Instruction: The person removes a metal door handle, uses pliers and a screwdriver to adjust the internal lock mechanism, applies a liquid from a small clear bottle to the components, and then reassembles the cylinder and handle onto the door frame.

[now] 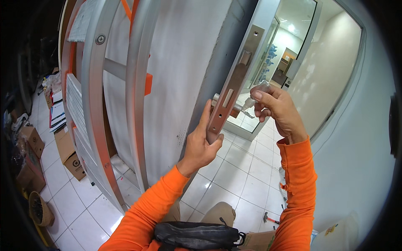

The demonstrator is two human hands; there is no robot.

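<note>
Head view: left fingers (204,116) around door edge (233,83), right fingers (267,100) around bottle (262,86), floor (234,176) below.

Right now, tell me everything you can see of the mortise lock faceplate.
The mortise lock faceplate is a long, narrow strip of what looks like metal, tan-grey above and coppery below. It is set along the door edge, tilted in view, top to the right. A screw shows near the top, then a latch, a rectangular bolt and two small screws or holes. Whether the bolt protrudes is unclear. The left hand straddles its lower end, index finger on one side, thumb on the other.
</note>
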